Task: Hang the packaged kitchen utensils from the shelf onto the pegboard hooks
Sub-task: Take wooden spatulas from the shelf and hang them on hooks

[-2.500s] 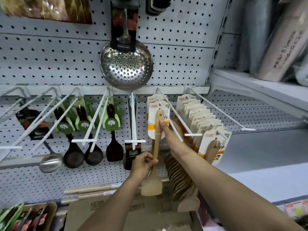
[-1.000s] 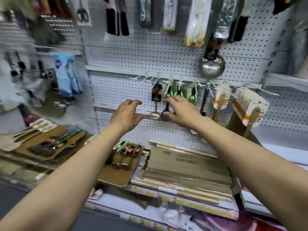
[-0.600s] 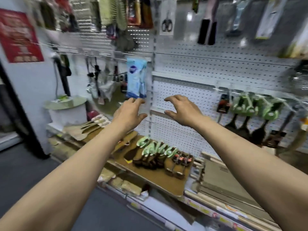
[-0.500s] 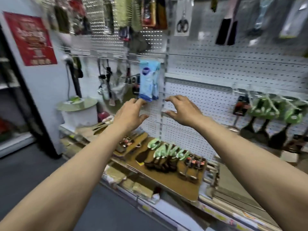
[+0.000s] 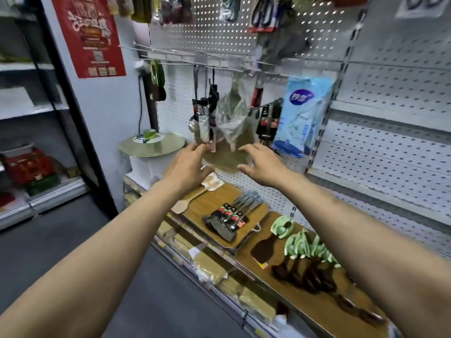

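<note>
Both my arms reach forward over the shelf, and neither hand holds anything. My left hand (image 5: pixel 188 167) and my right hand (image 5: pixel 262 164) hover with loosely spread fingers in front of the white pegboard (image 5: pixel 380 152). Below them, on wooden boards (image 5: pixel 210 203), lie packaged utensils. A wooden spatula (image 5: pixel 192 200) lies at the left. A bunch of red-and-black carded metal utensils (image 5: pixel 228 218) lies in the middle. Several dark spatulas and ladles with green cards (image 5: pixel 302 254) lie at the right.
Goods hang from the pegboard hooks behind my hands: a clear plastic bag (image 5: pixel 230 123), black-handled tools (image 5: pixel 267 120), a blue packet (image 5: pixel 301 118). A round lid on a white box (image 5: pixel 151 145) stands at the left. A red poster (image 5: pixel 89 32) hangs on the wall beside a dark aisle floor.
The view has swung left along the shelf, away from the hung wooden spatulas. Both hands, empty now, moved with it and hover over the utensils lying on the boards.
</note>
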